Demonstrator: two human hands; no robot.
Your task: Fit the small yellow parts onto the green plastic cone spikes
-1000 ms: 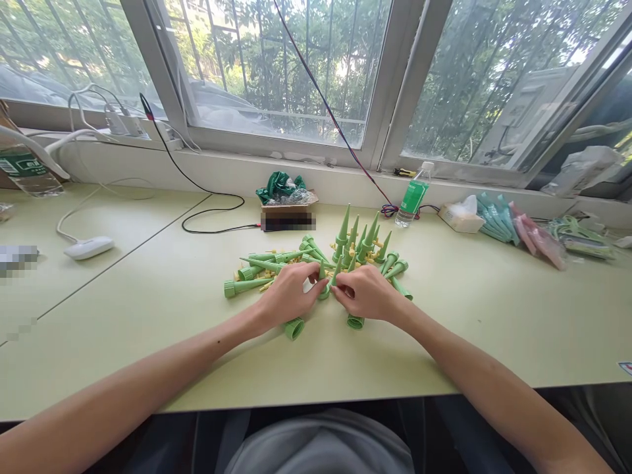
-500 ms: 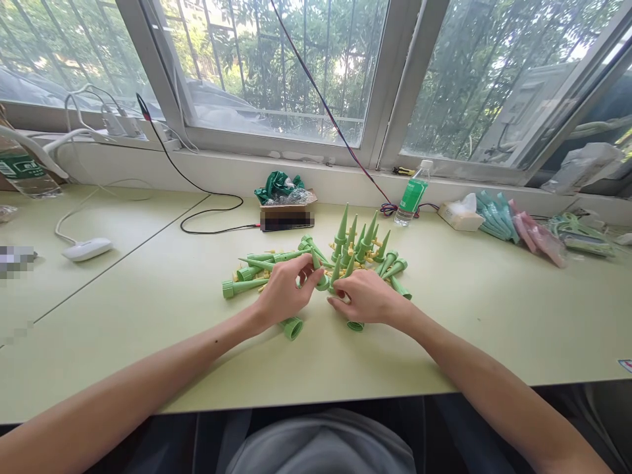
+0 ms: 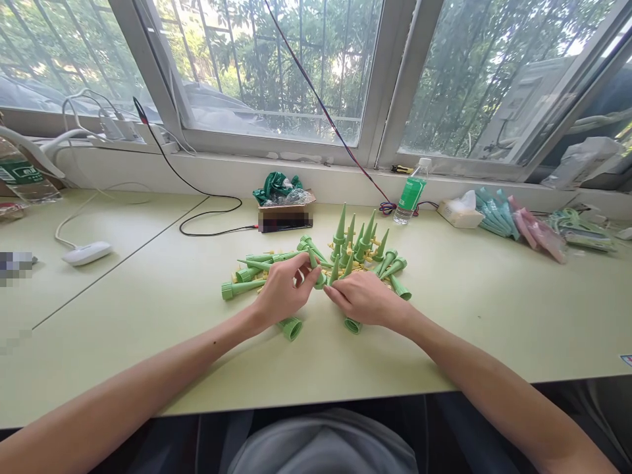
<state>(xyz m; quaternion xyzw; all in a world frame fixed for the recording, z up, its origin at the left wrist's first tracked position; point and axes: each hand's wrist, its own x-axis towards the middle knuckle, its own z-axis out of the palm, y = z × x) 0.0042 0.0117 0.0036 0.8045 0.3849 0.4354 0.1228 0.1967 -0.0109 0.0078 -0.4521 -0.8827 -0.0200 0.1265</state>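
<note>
My left hand (image 3: 284, 288) pinches a green plastic watering spike (image 3: 313, 261), its pointed end up and its wide threaded base low. Close by on the right, my right hand (image 3: 364, 297) is closed, its fingertips near that base; whatever they hold is too small or hidden to make out. Behind both hands, several green spikes (image 3: 365, 242) stand point up with small yellow valve pieces (image 3: 349, 251) on them. Other green spikes (image 3: 241, 288) lie on their sides to the left. A loose spike (image 3: 292, 328) lies below my left wrist, another (image 3: 352, 325) under my right hand.
On the pale table (image 3: 395, 362), a small cardboard box (image 3: 285, 209) with green plastic stands at the back. A water bottle (image 3: 411, 194), a tissue pack (image 3: 460, 212) and bagged blue and pink pieces (image 3: 536, 230) are right of it. A white mouse-like device (image 3: 87, 253) lies left.
My right hand's fingertips have moved slightly left, closer to the base of the spike in my left hand, and have closed together. My left hand keeps its hold.
</note>
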